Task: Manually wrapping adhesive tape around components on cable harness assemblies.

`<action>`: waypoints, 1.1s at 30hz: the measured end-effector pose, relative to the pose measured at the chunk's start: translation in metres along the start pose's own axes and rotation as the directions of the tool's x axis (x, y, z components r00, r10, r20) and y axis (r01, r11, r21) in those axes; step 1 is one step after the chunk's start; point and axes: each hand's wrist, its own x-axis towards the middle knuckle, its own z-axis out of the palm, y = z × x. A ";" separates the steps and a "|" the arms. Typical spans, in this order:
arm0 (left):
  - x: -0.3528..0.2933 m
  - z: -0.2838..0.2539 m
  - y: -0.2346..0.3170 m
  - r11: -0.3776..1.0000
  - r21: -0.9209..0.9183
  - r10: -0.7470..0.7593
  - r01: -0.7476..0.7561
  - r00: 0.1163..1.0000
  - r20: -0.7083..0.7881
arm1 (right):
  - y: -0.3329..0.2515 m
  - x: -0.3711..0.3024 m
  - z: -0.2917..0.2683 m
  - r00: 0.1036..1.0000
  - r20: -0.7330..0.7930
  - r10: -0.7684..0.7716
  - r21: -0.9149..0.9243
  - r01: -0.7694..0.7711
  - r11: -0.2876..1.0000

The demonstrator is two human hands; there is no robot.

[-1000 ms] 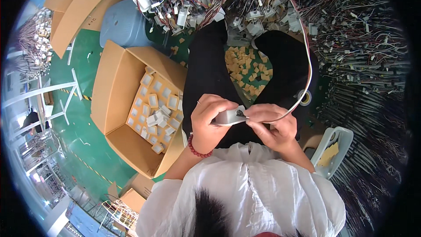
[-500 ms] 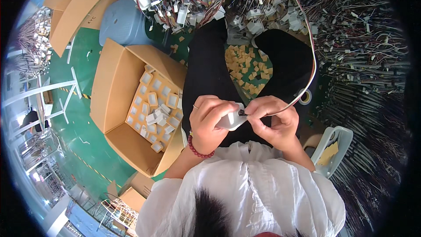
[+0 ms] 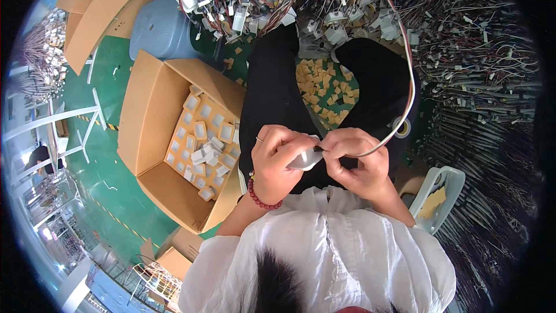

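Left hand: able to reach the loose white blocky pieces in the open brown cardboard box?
Likely yes: the open brown cardboard box stands on that side and no flap covers the loose white blocky pieces. But the left hand holds a pale glossy plastic piece, so its grip isn't free.

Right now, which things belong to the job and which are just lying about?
Being used:
White part, in the left hand
Cable, in the right hand
Box of pale parts, perhaps

Probably just lying about:
Tan scraps on the floor
Blue plastic object
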 end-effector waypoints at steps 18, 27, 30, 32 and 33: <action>0.005 0.001 0.002 0.992 0.097 0.073 -0.077 0.996 0.041 | -0.006 -0.002 -0.001 0.997 0.033 0.065 -0.148 -0.060 0.987; -0.020 0.012 -0.033 0.229 -0.479 -0.375 0.848 0.530 0.760 | 0.054 -0.022 -0.002 0.679 0.250 0.690 0.486 -0.704 0.518; -0.035 0.010 -0.033 0.106 -0.568 -0.496 0.816 0.539 0.681 | 0.070 -0.043 0.004 0.628 0.278 0.727 0.525 -0.733 0.432; -0.036 0.002 -0.031 0.356 -0.542 -0.507 0.761 0.644 0.572 | 0.069 -0.046 0.006 0.614 0.283 0.737 0.541 -0.737 0.406; -0.041 0.001 -0.034 0.494 -0.516 -0.484 0.700 0.715 0.505 | 0.066 -0.044 0.008 0.569 0.280 0.773 0.560 -0.751 0.350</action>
